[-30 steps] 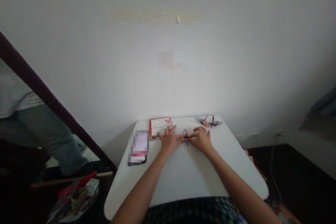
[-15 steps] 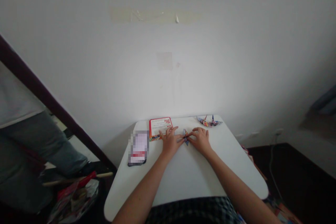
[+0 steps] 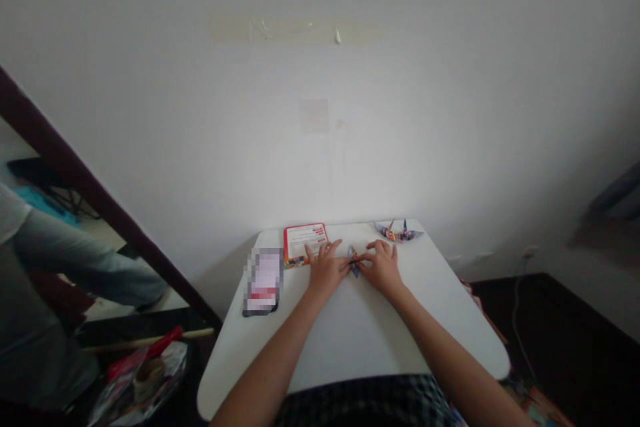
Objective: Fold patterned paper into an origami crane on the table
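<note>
A small folded piece of printed paper (image 3: 355,271) lies on the white table between my two hands. From its left side, my left hand (image 3: 326,268) pinches it with thumb and forefinger, the other fingers spread upward. My right hand (image 3: 383,268) grips the opposite side between thumb and fingertips. The fingertips cover part of the folds. At the table's back right sits a folded paper crane (image 3: 399,233) of similar printed paper, its points sticking up. A red-edged printed card (image 3: 295,240) lies behind my left hand.
A phone (image 3: 263,283) with a blurred screen lies at the table's left. The table (image 3: 360,340) stands against a white wall (image 3: 425,113). Left of it are a dark-framed mirror (image 3: 110,193) showing a person's legs, and a bag of rubbish (image 3: 150,377) on the floor.
Both hands stay at the folded paper, with only slight finger movement. In the mirror at left, the person's legs have shifted, and a blue item now shows behind them.
</note>
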Tool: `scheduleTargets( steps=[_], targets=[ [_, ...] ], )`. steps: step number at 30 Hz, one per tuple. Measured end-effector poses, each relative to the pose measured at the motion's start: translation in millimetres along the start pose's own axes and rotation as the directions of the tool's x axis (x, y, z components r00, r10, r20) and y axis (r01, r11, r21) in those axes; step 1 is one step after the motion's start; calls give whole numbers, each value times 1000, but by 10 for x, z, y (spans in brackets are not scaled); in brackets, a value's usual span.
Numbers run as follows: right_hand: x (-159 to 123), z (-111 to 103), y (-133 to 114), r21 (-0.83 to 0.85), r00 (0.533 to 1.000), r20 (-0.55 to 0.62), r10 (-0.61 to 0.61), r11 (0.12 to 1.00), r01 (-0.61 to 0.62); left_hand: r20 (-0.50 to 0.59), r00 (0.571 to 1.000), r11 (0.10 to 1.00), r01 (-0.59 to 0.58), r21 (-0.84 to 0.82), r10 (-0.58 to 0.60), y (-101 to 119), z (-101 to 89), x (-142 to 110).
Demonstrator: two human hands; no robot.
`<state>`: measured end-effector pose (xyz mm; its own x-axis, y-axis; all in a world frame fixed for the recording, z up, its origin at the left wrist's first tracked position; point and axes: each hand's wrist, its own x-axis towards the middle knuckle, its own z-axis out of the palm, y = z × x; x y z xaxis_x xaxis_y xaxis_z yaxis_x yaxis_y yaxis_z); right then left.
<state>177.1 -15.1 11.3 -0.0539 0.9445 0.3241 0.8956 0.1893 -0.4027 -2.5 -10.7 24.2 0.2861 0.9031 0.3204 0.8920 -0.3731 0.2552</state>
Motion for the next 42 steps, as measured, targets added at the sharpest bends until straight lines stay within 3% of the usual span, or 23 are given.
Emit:
scheduleTargets(
  steps=[9,17,26,32,37,42],
  targets=[
    [43,67,67,86,993,37,111,990,-114,51,989,986,145,-88,-140,-90,93,30],
    [35,151,104,16,992,-12,129,992,-129,17,986,983,170,-73,-169,-58,117,14],
    [28,163,139,17,998,-10,55,998,-54,-26,983,981,179,-70,-181,-100,172,14],
    [85,277,270,154,993,-115,-26,987,44,-84,987,981,127,-144,-140,-109,186,19],
    [147,330,339,338,974,-204,-94,927,161,-115,987,976,86,-199,-111,-129,189,20],
    [150,288,302,468,979,-201,-28,876,121,-146,986,973,47,-225,-81,-134,181,12]
  ],
)
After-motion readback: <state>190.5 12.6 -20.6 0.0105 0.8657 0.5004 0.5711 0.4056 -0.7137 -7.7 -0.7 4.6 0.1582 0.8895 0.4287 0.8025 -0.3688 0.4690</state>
